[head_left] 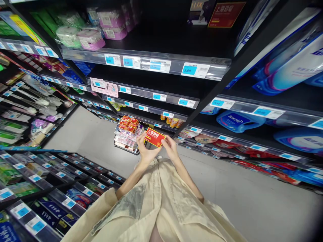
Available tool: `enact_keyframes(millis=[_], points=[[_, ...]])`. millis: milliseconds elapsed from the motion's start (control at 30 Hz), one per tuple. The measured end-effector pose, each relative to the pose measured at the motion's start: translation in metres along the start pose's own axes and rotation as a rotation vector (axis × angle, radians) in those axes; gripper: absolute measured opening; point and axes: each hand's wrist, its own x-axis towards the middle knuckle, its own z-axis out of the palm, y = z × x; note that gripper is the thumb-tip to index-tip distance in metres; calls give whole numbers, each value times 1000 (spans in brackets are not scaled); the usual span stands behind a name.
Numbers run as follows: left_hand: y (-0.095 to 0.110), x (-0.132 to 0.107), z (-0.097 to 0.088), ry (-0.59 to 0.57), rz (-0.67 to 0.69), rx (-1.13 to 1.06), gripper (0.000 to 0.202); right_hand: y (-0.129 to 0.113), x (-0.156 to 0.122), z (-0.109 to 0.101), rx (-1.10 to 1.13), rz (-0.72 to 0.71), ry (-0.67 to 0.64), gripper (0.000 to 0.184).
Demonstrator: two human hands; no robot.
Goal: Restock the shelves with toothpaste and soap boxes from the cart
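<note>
Between my two hands is a red soap box with yellow edging and white lettering, its printed face turned up to me. My left hand grips the box at its left end, and my right hand pinches its right end. Just beyond my left hand stands a cart loaded with similar red and orange boxes stacked on top of other packs. A matching red soap box stands on the upper shelf at the right, beside a dark LUX box.
Dark shelves with price labels rise ahead. Pink wrapped packs sit at the upper left. Blue detergent bottles fill the right shelves. Another shelf unit stands close on my left. Grey floor runs between them.
</note>
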Motion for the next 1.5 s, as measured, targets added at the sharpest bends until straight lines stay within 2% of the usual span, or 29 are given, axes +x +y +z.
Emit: enact_keyframes(millis=[233, 333, 467, 567, 733, 800, 933, 1033, 1133, 1267, 1367, 1500], points=[[1, 1, 2, -35, 67, 47, 80, -1, 1, -1, 20, 8, 3, 57], [2, 2, 3, -55, 44, 63, 82, 1, 1, -2, 13, 4, 15, 59], [2, 2, 4, -21, 29, 35, 77, 6, 2, -3, -3, -16, 22, 59], [0, 3, 3, -40, 34, 40, 80, 7, 1, -6, -35, -64, 23, 54], [-3, 5, 2, -160, -101, 42, 96, -2, -3, -9, -136, -225, 4, 43], [-1, 6, 3, -182, -104, 50, 103, -6, -3, -9, -193, -287, -11, 39], [1, 8, 6, -221, 11, 96, 108, -9, -3, -7, -321, -363, -25, 38], [-3, 9, 5, -251, 39, 99, 103, -8, -2, -7, -369, -405, -38, 40], [-13, 12, 2, -205, 121, 146, 99, -6, 0, -5, -382, -425, -52, 38], [-24, 14, -1, -164, 302, 307, 92, -6, 3, -3, -394, -475, -81, 33], [-26, 15, 0, -142, 431, 395, 85, -6, 6, -3, -367, -506, -110, 30], [-25, 16, 0, -133, 519, 470, 79, -5, 8, -4, -310, -505, -122, 30]])
